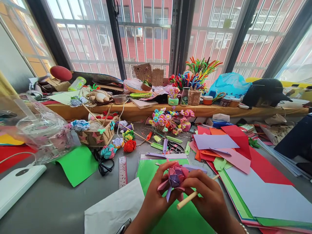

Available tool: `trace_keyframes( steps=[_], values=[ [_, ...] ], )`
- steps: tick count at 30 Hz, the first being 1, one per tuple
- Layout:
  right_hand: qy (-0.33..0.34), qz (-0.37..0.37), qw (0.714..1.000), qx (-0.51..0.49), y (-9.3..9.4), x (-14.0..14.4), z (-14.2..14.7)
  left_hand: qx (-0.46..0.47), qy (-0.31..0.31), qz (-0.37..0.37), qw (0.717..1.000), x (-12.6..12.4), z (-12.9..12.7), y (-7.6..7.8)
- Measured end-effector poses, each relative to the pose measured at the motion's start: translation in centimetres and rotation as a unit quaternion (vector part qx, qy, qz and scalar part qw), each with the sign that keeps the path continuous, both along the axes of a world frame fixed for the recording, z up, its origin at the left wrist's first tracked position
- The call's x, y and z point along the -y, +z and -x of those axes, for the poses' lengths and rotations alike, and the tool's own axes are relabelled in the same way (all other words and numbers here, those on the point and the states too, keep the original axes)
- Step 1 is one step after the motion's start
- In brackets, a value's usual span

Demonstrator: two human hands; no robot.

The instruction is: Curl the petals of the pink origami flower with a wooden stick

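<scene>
Fingers (162, 172) of the left hand (153, 198) are closed around a pink and purple paper flower (175, 178), which is held above a green sheet (148, 172) on the grey surface (48, 201). The right hand (207, 198) touches the flower from the other side and grips a wooden stick (192, 196), which seems to pass under its fingers. A ruler (122, 171) lies to the left, and a stack of coloured paper (243, 169) lies to the right.
</scene>
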State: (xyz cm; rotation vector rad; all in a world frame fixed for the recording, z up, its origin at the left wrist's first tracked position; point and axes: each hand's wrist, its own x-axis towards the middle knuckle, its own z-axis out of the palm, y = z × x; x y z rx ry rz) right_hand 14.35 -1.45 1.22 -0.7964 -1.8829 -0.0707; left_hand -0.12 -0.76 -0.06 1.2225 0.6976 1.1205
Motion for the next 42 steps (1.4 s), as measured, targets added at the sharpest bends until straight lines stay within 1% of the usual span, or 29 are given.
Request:
trace_keyframes(
  steps=[2,5,6,8,11,14,17,20,22,24,26,28,29,31,33,35,38,42],
  values=[
    [0.000,0.001,1.000,-0.012,0.0,0.1,0.1,-0.008,0.019,-0.029,0.999,0.1,-0.1,0.0],
    [-0.005,0.013,0.999,-0.035,0.1,0.2,0.3,-0.027,0.075,-0.083,0.993,0.3,-0.3,0.0],
    [-0.007,0.020,0.999,-0.044,0.2,0.3,0.3,-0.032,0.088,-0.091,0.992,0.3,-0.3,0.0],
    [-0.018,0.029,0.998,-0.059,0.2,0.3,0.4,-0.037,0.091,-0.081,0.992,0.3,-0.4,-0.1],
    [-0.046,0.026,0.997,-0.058,0.1,0.4,0.2,-0.037,0.072,-0.065,0.995,0.4,-0.3,-0.2],
    [-0.048,0.022,0.998,-0.038,0.1,0.4,0.1,-0.026,0.068,-0.076,0.994,0.4,-0.2,-0.3],
    [-0.031,0.009,0.999,-0.030,0.2,0.3,0.0,-0.023,0.092,-0.092,0.991,0.3,-0.2,-0.5],
    [-0.032,-0.009,0.999,-0.031,0.3,0.3,0.2,-0.024,0.109,-0.121,0.986,0.2,-0.2,-0.5],
    [-0.029,-0.013,0.999,-0.029,0.4,0.3,0.2,-0.018,0.114,-0.141,0.983,0.1,-0.2,-0.5],
    [-0.028,-0.007,0.999,-0.036,0.4,0.3,0.0,-0.013,0.125,-0.145,0.981,0.1,0.0,-0.2],
    [-0.039,0.011,0.998,-0.052,0.4,0.3,-0.5,-0.010,0.119,-0.105,0.987,-0.1,0.3,0.2],
    [-0.058,0.041,0.995,-0.072,0.6,0.1,-1.1,0.007,0.092,-0.027,0.995,-0.3,0.7,0.6],
    [-0.069,0.061,0.993,-0.073,0.7,0.0,-1.3,0.031,0.079,0.008,0.996,-0.5,0.9,0.8],
    [-0.066,0.073,0.994,-0.053,1.0,-0.2,-1.6,0.067,0.069,0.061,0.993,-0.8,1.2,0.9],
    [-0.043,0.074,0.996,-0.033,1.2,-0.3,-1.7,0.087,0.061,0.099,0.989,-1.0,1.3,0.9],
    [-0.013,0.078,0.996,-0.028,1.2,-0.4,-1.5,0.103,0.049,0.123,0.986,-1.2,1.3,0.6],
    [0.026,0.093,0.995,-0.037,0.7,-0.4,-1.3,0.126,0.031,0.132,0.983,-1.4,1.1,0.1],
    [0.043,0.129,0.989,-0.060,0.1,-0.5,-1.4,0.136,0.003,0.126,0.983,-1.7,1.0,-0.3]
  ],
)
